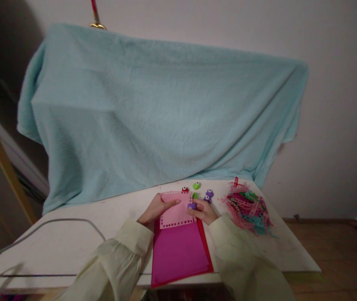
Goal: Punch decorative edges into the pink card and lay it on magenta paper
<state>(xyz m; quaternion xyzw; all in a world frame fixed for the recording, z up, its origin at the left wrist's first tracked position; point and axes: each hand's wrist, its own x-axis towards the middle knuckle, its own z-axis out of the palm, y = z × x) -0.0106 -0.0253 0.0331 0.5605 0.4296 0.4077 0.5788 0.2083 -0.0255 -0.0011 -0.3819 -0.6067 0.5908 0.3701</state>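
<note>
My left hand (159,208) grips a pink sheet of paper (176,213) by its left side, thumb lying on top. Rows of small punched holes run along the edges of the sheet. At its right edge my right hand (204,210) is closed around a small purple craft punch (192,206). Beneath the pink sheet lies a stack of magenta paper (178,251), with a red sheet (208,251) showing along its right side. Just beyond my hands are a red punch (185,190), a green punch (196,185) and purple punches (208,195) with eye-like dots.
A heap of punched paper strips (250,209) in pink, green and blue lies on the white table (281,246) at right. A light blue towel (172,108) hangs behind the table. A grey cable (68,220) curves across the left side.
</note>
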